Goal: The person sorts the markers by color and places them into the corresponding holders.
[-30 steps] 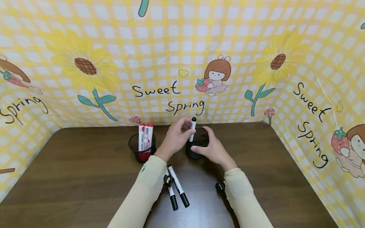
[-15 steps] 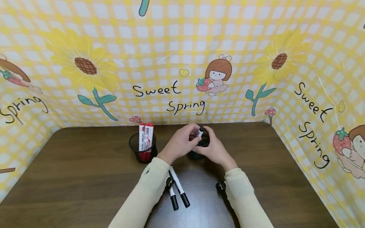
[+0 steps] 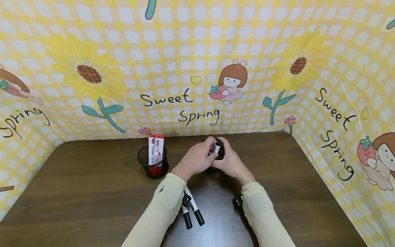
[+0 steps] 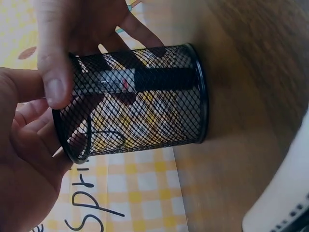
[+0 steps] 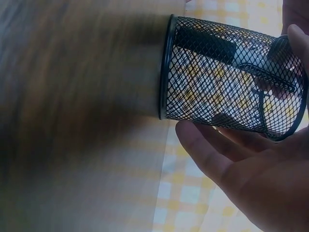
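Observation:
A black mesh pen holder [image 4: 159,111] stands upright on the table between my hands, mostly covered by them in the head view. My right hand [image 3: 232,164] holds it, with the thumb at the rim and the fingers round its far side. Above the opening, my left hand [image 3: 197,159] pinches a white marker [image 3: 217,147] by its upper end, fingertips dipping past the rim. Through the mesh, the marker's lower black end [image 4: 164,79] shows down near the base of the holder.
To the left, a second mesh pen holder [image 3: 164,168] contains several white markers with red ends [image 3: 156,151]. Two black-capped white markers [image 3: 195,211] lie on the wooden table [image 3: 92,192], partly under my left wrist. A yellow checked cloth [image 3: 172,61] rises behind and at the sides.
My left hand has moved right and down, lowering the marker from above the rim into the pen holder. The right hand has kept its hold on the holder.

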`<state>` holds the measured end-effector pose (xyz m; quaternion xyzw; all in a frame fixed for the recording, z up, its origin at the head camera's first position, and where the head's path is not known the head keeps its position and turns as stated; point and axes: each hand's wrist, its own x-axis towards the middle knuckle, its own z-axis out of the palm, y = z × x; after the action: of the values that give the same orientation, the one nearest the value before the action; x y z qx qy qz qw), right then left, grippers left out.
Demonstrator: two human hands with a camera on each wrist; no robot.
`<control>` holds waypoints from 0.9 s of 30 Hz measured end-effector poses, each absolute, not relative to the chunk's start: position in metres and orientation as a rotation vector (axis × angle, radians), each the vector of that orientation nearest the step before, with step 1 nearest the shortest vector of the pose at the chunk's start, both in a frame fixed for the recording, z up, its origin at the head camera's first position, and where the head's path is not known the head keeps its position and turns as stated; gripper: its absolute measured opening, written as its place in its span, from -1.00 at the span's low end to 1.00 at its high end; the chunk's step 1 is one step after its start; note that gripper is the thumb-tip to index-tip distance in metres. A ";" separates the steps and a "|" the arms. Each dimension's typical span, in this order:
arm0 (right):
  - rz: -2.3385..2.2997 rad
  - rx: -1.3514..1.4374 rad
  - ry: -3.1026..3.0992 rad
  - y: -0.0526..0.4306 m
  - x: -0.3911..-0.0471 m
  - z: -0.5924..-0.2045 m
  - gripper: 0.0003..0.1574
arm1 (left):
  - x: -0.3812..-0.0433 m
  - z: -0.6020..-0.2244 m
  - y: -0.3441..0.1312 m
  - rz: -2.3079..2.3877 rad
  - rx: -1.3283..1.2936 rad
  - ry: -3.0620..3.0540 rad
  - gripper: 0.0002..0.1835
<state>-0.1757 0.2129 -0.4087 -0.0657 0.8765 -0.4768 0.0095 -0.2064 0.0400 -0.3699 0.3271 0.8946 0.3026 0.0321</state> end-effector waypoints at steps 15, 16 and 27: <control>-1.462 -0.214 2.777 0.211 -0.176 -0.412 0.10 | -0.203 -0.370 0.035 0.908 1.096 2.796 -0.68; -1.460 -0.215 2.778 0.211 -0.176 -0.412 0.10 | -0.203 -0.369 0.036 0.895 1.101 2.799 -0.67; -1.465 -0.209 2.767 0.210 -0.175 -0.410 0.13 | -0.201 -0.368 0.036 0.841 1.102 2.761 -0.59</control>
<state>-0.1751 0.2100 -0.4102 -0.0668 0.8819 -0.4667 0.0018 -0.2006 0.0357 -0.3681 0.3565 0.8934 0.2721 0.0261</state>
